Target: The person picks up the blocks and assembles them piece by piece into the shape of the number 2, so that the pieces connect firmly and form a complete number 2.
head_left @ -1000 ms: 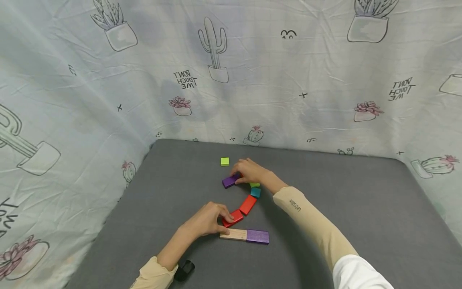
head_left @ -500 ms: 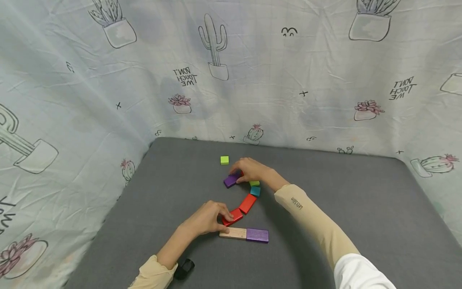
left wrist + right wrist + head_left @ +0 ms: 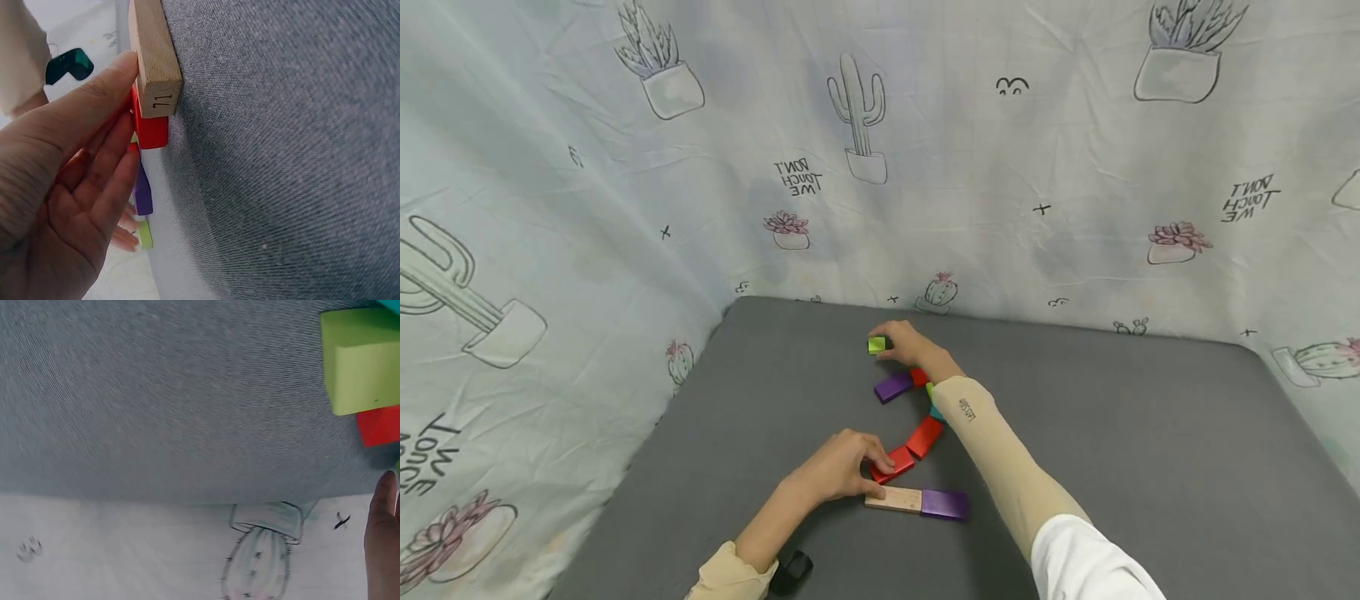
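Note:
My left hand (image 3: pixel 835 468) lies at the near end of a curved row of blocks. Its thumb touches a plain wooden block (image 3: pixel 156 62), and its fingers rest on a red block (image 3: pixel 897 465) just behind. Farther off, my right hand (image 3: pixel 910 343) pinches a small lime-green block (image 3: pixel 876 346) with thumb and fingers on opposite sides. This block sits beyond a purple block (image 3: pixel 892 387) that the right hand no longer touches. In the right wrist view, only part of the right hand shows at the lower right edge.
A small red block (image 3: pixel 919 377), another green block (image 3: pixel 362 369), a teal block (image 3: pixel 937 413) and a second red block (image 3: pixel 924 437) form the bend. A second purple block (image 3: pixel 945 504) abuts the wooden one. Patterned cloth (image 3: pixel 970 167) hangs behind the grey table (image 3: pixel 1112 433).
My right hand has let go of the purple block and moved away from me to the lime-green block. The left hand keeps its place. The head view has shifted slightly.

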The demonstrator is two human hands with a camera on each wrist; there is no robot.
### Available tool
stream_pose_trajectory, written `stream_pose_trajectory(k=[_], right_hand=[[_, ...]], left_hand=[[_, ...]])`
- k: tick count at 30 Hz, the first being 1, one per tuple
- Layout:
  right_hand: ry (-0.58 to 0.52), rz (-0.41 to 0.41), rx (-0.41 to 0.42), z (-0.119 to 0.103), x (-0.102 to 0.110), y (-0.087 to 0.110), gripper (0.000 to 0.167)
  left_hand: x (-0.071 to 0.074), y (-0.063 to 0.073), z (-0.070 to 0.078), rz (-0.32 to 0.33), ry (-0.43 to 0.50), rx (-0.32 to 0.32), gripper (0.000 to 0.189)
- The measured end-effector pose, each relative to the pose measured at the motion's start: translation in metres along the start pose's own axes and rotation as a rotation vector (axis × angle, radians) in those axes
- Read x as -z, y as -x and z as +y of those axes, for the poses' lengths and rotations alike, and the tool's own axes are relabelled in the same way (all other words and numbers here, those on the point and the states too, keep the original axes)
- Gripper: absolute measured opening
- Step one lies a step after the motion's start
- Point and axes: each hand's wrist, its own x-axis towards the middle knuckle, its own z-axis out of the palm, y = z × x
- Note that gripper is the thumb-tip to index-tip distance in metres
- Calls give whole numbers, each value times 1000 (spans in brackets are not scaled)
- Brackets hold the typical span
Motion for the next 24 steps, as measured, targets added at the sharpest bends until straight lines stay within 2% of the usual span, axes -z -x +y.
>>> stream_pose_trajectory(k=[3,7,10,13,15,19,24], right_hand=[[101,-49,-31,-2,-8,-7,43],[153,-31,-89,-6,-13,-11,41],[143,-10,-145,-12,-15,-11,41],[104,31,-143,-17,-16,-9,40],[71,73,-82,-19,-17,-10,38],[-9,127,97,-26,-12,-10,38],[-55,96,270,-35,-2,0,35]], left_hand=[[-3,0,1,7,2,-2,27],[-4,-1,1,12,3,-7,27],[-4,-1,2,13,1,-6,27],[-4,-2,3,14,-1,-10,28],[-4,-2,3,14,0,-11,28],[-3,-1,3,11,4,-8,27],[1,-1,2,10,-3,0,27]])
